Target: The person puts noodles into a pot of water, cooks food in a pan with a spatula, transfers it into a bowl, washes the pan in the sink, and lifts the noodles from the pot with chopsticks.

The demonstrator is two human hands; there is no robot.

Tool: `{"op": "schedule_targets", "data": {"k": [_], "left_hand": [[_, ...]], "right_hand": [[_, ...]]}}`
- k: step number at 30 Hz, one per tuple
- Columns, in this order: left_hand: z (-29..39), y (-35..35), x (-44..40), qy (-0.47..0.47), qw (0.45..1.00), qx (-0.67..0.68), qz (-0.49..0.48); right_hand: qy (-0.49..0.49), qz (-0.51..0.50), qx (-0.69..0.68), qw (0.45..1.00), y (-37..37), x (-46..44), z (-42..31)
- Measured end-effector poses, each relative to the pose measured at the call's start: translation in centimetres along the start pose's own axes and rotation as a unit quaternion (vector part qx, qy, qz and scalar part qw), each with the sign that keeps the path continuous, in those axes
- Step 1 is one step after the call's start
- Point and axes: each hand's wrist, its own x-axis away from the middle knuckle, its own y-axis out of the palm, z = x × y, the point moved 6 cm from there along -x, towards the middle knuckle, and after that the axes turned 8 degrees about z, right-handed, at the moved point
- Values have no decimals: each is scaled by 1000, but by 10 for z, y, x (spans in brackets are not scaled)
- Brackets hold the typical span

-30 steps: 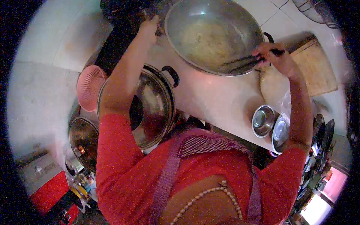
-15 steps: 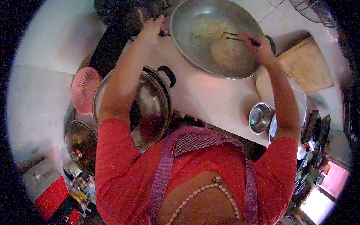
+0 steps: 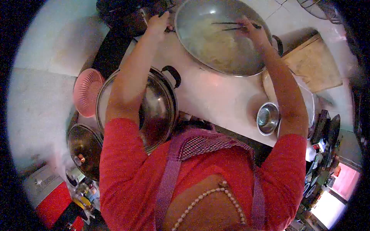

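A wide metal wok (image 3: 185, 46) stands at the top centre, with pale, cloudy contents (image 3: 216, 44) inside. Over it, my right hand (image 3: 248, 29) is closed round dark chopsticks (image 3: 227, 24), their tips apart above the contents. My left hand (image 3: 160, 23) is closed at the wok's left side, where a dark handle shows beside the fingers. Its grip there is partly hidden.
Below my left forearm lies a large metal lid (image 3: 158, 111), near a pink basket (image 3: 88, 92) and a second lidded pot (image 3: 83, 148). To the right are a small metal bowl (image 3: 267, 118) and a wooden board (image 3: 316, 65).
The chopsticks have swung from the wok's lower right rim up and inward over its contents. My left hand has stayed at the wok's left side.
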Motion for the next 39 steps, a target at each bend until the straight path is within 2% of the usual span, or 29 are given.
{"op": "schedule_targets", "data": {"k": [3, 6, 9, 12, 15, 18, 21, 24, 27, 30, 32, 33, 36, 39], "left_hand": [[7, 0, 11, 16, 999, 40, -5], [21, -3, 26, 71, 996, -42, 31], [19, 0, 19, 84, 996, 2, 37], [20, 0, 23, 59, 997, 15, 54], [25, -2, 29, 54, 996, -5, 64], [25, -3, 29, 56, 996, -26, 67], [27, -6, 32, 47, 995, -50, 67], [23, -4, 27, 88, 995, 13, 54], [25, -5, 29, 98, 994, -35, 46], [17, -2, 18, 92, 994, -41, 38], [20, -3, 19, 90, 993, -47, 61], [20, -5, 20, 87, 992, -51, 74], [14, -1, 16, 57, 998, -5, 16], [15, 0, 23, 30, 999, 1, 12]], "right_hand": [[-9, -112, -61, 992, 11, 24, -52], [61, -236, 76, 967, -3, 45, -84], [140, -266, 25, 953, 4, 74, -101], [139, -242, -20, 960, 26, 76, -88], [-105, -188, 0, 976, 61, 68, -75], [-301, -133, 205, 922, 79, 62, -89], [-213, -130, 241, 938, 62, 39, -75], [-108, -15, 186, 977, 17, 25, -83], [-106, 63, 256, 959, -9, 7, -80], [100, 24, 314, 944, -7, -14, -22], [89, 35, 82, 992, 7, -6, -11], [82, 39, -37, 995, 12, -1, -14], [31, -80, 7, 996, 12, 24, -34], [99, -162, 71, 979, -22, 36, -42]]}}
